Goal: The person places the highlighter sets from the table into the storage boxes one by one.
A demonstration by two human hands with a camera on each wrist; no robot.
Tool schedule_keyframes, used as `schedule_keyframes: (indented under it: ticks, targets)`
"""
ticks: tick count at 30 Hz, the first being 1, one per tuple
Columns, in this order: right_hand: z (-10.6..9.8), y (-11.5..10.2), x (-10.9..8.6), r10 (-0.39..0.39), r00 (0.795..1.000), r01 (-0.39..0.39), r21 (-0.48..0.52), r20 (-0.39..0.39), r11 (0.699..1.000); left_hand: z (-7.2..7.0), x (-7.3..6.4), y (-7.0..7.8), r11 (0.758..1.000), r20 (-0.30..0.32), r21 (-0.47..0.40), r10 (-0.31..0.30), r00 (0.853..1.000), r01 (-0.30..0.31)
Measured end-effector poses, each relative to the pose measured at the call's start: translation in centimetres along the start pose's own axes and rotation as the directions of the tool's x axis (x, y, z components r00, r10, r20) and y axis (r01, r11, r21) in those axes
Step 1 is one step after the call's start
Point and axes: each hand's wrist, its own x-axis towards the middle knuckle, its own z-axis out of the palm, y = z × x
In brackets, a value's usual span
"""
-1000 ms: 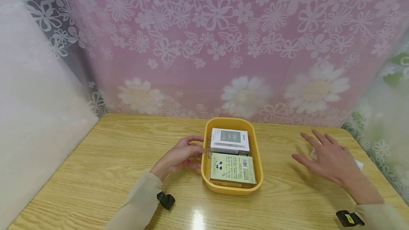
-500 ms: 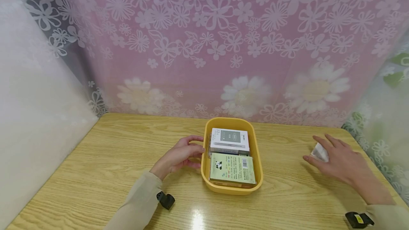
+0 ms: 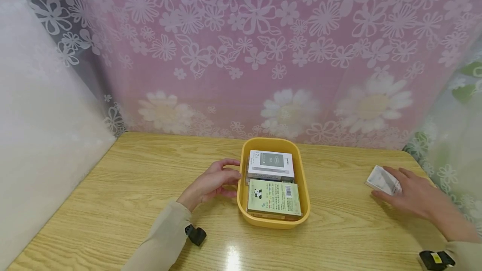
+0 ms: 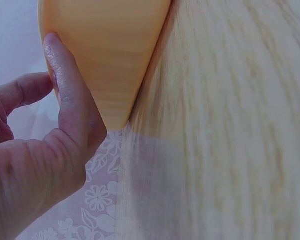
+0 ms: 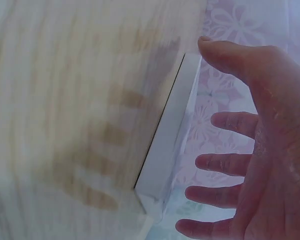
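Note:
My left hand (image 3: 214, 181) is at the left side of a yellow plastic basket (image 3: 273, 223), its fingertips touching the rim. In the left wrist view, one finger lies against the outer wall (image 4: 105, 55) and another meets the rim edge. To the right, my right hand (image 3: 416, 193) hovers beside a small white box (image 3: 381, 180) with a greyish marbled top, partly hidden by the hand. The right wrist view shows the spread fingers (image 5: 225, 165) and thumb with the white box (image 5: 167, 135) beyond them; no finger visibly curls round it.
Inside the basket lie a white box (image 3: 270, 166) with a grey-green panel and a light green box (image 3: 273, 198) with a panda print. The wooden table (image 3: 162, 166) ends at a pink flowered curtain (image 3: 233, 53) behind and pale curtains at both sides.
My right hand has moved right and slightly down, exposing more of the small white box, which it covered before. My left hand and the basket have stayed in place.

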Motion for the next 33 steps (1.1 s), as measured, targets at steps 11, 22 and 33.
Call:
schedule_keyframes:
  ticks: [11,22,33]
  targets:
    - [1.0,2.0,0.0,-0.058,0.998,0.058,0.038,-0.007,0.998,0.0,0.2,0.0,1.0,-0.004,-0.009,0.001,1.0,-0.001]
    - [1.2,2.9,0.3,-0.11,0.994,0.112,0.079,-0.021,0.991,0.0,0.3,0.2,1.0,0.006,-0.002,0.0,1.0,0.0]
    - [1.7,2.8,0.3,-0.119,0.99,0.124,0.072,-0.078,0.99,-0.1,0.2,0.0,1.0,0.003,-0.005,0.007,1.0,-0.007]
